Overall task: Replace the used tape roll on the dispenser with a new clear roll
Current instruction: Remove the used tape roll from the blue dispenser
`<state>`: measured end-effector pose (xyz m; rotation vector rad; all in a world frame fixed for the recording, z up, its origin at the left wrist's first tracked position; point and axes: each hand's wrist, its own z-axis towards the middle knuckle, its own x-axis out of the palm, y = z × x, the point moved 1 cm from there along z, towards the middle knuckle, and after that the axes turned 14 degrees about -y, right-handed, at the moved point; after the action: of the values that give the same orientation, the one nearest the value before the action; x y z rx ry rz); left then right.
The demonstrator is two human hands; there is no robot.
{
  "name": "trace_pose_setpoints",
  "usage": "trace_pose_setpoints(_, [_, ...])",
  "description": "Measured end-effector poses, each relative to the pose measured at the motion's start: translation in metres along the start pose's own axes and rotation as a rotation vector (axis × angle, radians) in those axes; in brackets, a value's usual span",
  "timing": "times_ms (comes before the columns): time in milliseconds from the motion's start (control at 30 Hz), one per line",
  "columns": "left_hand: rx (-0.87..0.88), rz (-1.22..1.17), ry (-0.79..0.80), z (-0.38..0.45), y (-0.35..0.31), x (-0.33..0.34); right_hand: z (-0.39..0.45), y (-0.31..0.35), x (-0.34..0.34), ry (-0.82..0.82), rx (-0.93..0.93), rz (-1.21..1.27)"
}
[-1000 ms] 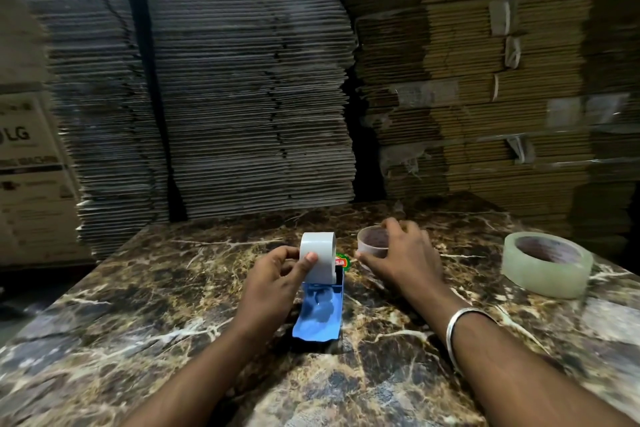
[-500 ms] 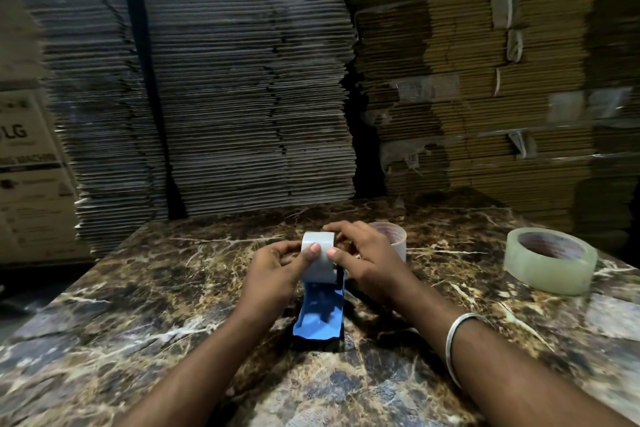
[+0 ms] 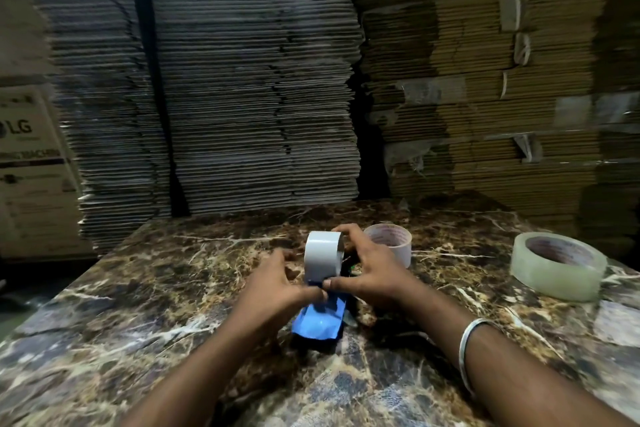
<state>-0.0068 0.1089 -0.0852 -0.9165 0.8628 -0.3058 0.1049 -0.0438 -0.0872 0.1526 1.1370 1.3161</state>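
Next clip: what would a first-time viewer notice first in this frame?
Both hands, the left hand and the right hand, meet at table centre around a blue plastic tape dispenser carrying a pale roll. A large clear tape roll lies flat at the right of the dark marble table, and an emptied cardboard core sits just behind the right hand.

Packing warehouse: flattened carton stacks [image 3: 242,80], marble table [image 3: 104,340].

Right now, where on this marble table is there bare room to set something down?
Bare marble table lies left of the left hand, and between the empty core and the clear roll. It is crowded around the dispenser, under both hands.
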Motion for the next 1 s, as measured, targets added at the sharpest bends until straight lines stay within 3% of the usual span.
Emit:
trace_pose_setpoints(100, [-0.022, 0.21, 0.162, -0.004, 0.001, 0.002, 0.001, -0.001, 0.0, -0.048, 0.021, -0.025])
trace_pose_setpoints(233, [0.082, 0.461, 0.175, -0.004, 0.003, 0.005, 0.0, -0.001, 0.001, -0.076, 0.073, -0.02])
trace_pose_setpoints(600, [0.045, 0.202, 0.227, 0.01, 0.015, -0.012, 0.003, -0.018, -0.009, 0.146, 0.241, 0.146])
trace_pose_setpoints(1000, [0.023, -0.081, 0.284, 0.018, 0.038, -0.02, 0.003, -0.017, -0.021, 0.118, 0.132, -0.002])
